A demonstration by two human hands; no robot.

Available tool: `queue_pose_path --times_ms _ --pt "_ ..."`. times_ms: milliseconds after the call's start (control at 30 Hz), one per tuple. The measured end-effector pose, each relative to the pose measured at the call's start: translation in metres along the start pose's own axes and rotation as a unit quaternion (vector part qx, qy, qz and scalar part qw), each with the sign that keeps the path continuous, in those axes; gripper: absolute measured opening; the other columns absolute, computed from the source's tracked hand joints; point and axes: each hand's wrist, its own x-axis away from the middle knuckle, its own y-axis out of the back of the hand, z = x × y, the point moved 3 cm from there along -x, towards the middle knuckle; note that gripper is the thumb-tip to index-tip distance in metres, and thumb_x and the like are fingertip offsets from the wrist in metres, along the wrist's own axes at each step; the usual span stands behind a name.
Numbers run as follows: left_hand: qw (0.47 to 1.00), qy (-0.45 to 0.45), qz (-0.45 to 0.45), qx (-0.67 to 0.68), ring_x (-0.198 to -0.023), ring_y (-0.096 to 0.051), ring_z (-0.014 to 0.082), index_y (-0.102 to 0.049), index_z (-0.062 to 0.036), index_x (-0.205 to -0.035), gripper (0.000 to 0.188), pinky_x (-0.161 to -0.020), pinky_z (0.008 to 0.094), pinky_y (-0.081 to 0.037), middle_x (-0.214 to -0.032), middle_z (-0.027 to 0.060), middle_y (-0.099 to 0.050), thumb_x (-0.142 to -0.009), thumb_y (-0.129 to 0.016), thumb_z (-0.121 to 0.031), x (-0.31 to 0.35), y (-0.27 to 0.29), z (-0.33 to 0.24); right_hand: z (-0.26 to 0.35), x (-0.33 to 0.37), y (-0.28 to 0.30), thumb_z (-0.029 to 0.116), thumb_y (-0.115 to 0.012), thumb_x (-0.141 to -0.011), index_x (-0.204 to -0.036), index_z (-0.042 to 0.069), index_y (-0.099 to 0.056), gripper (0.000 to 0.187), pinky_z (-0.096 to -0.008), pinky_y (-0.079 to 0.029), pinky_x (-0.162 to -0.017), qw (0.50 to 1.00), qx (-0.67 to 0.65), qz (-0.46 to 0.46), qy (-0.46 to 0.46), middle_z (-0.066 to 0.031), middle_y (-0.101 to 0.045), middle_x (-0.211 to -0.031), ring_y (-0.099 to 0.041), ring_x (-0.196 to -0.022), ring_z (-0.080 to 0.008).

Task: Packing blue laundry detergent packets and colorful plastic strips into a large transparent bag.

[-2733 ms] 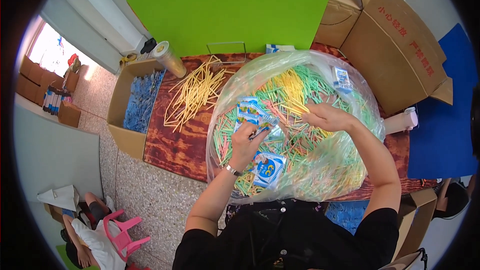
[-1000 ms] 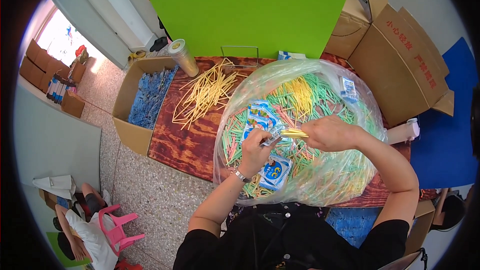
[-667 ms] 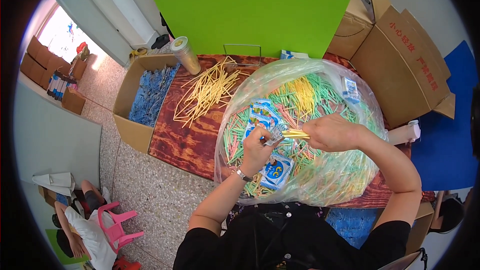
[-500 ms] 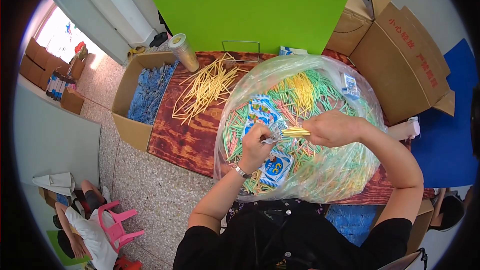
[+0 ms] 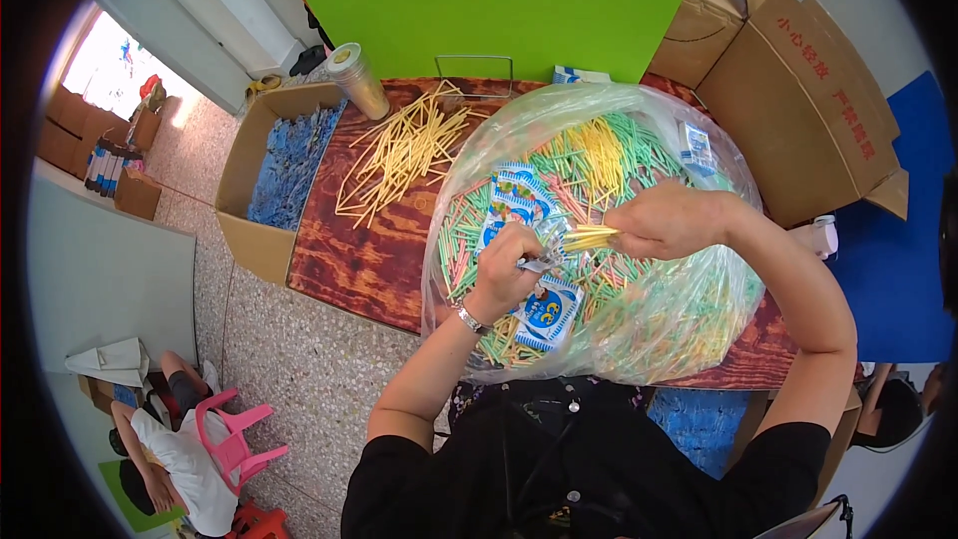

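Note:
My left hand (image 5: 505,271), with a metal watch band at the wrist, is closed on a small plastic packet (image 5: 548,248) whose mouth faces right. In my right hand (image 5: 671,223) a short bunch of thin yellow sticks (image 5: 591,238) is pinched, its left ends at the packet's mouth. How far the ends reach inside is hard to tell. Both hands are over a large clear plastic bag (image 5: 689,344) filled with green, pink and yellow sticks. Blue-and-white printed packets (image 5: 547,311) lie on the sticks beside and below my left hand.
Long yellow sticks (image 5: 409,155) are heaped on the reddish wooden table (image 5: 349,274), beside a stack of clear cups (image 5: 359,83). A cardboard box of blue wrappers (image 5: 291,170) stands left, another carton (image 5: 798,120) right. A green board (image 5: 499,10) rises behind. Someone sits far left.
My right hand has brought the yellow sticks left against the packet, closing the small gap. The whole view has shifted slightly, so the table appears higher.

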Motion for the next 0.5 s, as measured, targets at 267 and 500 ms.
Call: queue_pose_path --times_ms 267,500 --pt "1.000 -0.013 0.018 0.001 -0.069 -0.058 0.0205 -0.053 -0.0048 -0.080 0.034 -0.059 0.0288 -0.046 -0.079 0.0084 -0.057 -0.061 -0.079 0.007 0.002 0.001 0.003 -0.002 -0.001 0.001 0.027 -0.048 -0.093 -0.091 0.005 -0.055 0.023 -0.0497 -0.045 -0.066 0.999 0.021 0.017 -0.027 -0.0180 -0.060 -0.075 -0.060 -0.072 -0.0382" --pt "0.993 0.108 -0.030 0.043 -0.059 -0.052 0.0108 -0.053 -0.0050 -0.079 0.034 -0.052 0.0242 -0.043 -0.075 0.0039 -0.057 -0.068 -0.085 -0.006 0.010 -0.004 0.005 0.010 0.001 -0.006 0.022 -0.053 -0.087 -0.087 0.005 -0.055 0.017 -0.0492 -0.047 -0.064 0.993 0.067 -0.094 -0.039 -0.0161 -0.062 -0.076 -0.062 -0.072 -0.0374"
